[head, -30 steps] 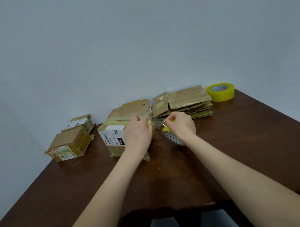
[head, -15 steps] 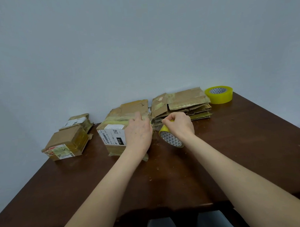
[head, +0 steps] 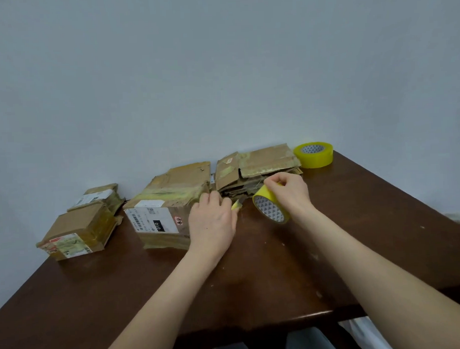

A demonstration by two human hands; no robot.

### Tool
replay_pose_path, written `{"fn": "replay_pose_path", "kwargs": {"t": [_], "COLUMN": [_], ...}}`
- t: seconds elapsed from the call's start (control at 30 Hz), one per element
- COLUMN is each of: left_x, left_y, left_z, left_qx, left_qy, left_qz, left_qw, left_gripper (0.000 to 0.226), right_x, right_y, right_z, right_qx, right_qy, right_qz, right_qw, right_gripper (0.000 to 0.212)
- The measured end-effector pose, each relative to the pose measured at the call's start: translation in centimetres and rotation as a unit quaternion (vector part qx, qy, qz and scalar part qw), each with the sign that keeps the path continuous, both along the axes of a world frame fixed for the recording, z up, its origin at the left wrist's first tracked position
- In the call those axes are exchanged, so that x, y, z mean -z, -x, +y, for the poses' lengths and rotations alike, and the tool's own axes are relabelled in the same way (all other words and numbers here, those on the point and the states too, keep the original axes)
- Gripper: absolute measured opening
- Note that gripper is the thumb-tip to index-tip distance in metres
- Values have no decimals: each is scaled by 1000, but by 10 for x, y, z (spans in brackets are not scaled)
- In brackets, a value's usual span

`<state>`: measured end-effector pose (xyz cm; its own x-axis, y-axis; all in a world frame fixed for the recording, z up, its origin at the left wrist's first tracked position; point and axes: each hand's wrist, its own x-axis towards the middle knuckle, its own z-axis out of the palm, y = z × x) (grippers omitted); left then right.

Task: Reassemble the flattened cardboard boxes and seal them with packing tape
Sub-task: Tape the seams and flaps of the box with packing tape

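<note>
Worked box (head: 162, 218) sat at counter (head: 356, 235) centre, flaps shut under yellowed tape, white label on top; contents not visible.

Left hand (head: 212, 224) rested on the box's 3 o'clock end, fingers curled, pinching a yellow tape end (head: 236, 205).

Right hand (head: 289, 193), just off at 3 o'clock, gripped the tape roll (head: 270, 208) from above, roll tilted and lifted off the wood, core facing the camera.

Flattened stack (head: 257, 168) lay at 12 o'clock of the roll, against the wall. Spare tape roll (head: 314, 154) lay flat at the stack's 3 o'clock, touching or nearly so.

Two closed boxes at 9 o'clock: near box (head: 79, 231) by the counter's left edge, far box (head: 99, 196) touching behind it; contents unseen.

Bare brown wood ran from the hands to the near edge at 6 o'clock and out to the right edge at 3 o'clock.
</note>
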<state>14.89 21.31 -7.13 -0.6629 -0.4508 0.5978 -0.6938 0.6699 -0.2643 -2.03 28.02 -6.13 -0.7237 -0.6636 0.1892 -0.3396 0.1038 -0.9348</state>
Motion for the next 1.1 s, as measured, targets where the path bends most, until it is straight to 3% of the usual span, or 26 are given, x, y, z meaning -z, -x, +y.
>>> {"fn": "replay_pose_path", "kwargs": {"t": [0.1,0.2,0.27,0.4,0.43,0.6,0.73,0.93,1.1], "left_x": [17,38,41,-1,-14,-31,-28,-27,-35], "left_y": [18,27,30,54,61,88,91,95,100], "left_z": [12,14,12,9,9,-5,-8,-1,0], "left_qx": [-40,-43,-1,161,164,83,119,121,114], "left_qy": [-159,-217,-227,-142,-147,-226,-325,-342,-349], "left_qz": [-44,-82,-50,171,184,91,169,232,283], "left_qw": [986,972,973,962,958,966,923,902,886], "left_gripper": [29,31,29,25,28,41,19,13,12], "right_x": [1,3,6,9,9,10,9,9,7], "right_y": [8,16,20,23,23,21,25,25,19], "right_z": [1,3,5,8,8,12,18,18,15], "right_qx": [8,18,22,30,29,7,-18,-22,-12], "right_qy": [24,38,46,37,36,46,49,42,22], "right_qz": [-17,-26,-23,-1,4,31,54,79,72], "right_qw": [1000,999,998,999,999,998,997,996,997], "right_gripper": [10,9,9,9,8,7,8,5,34]}}
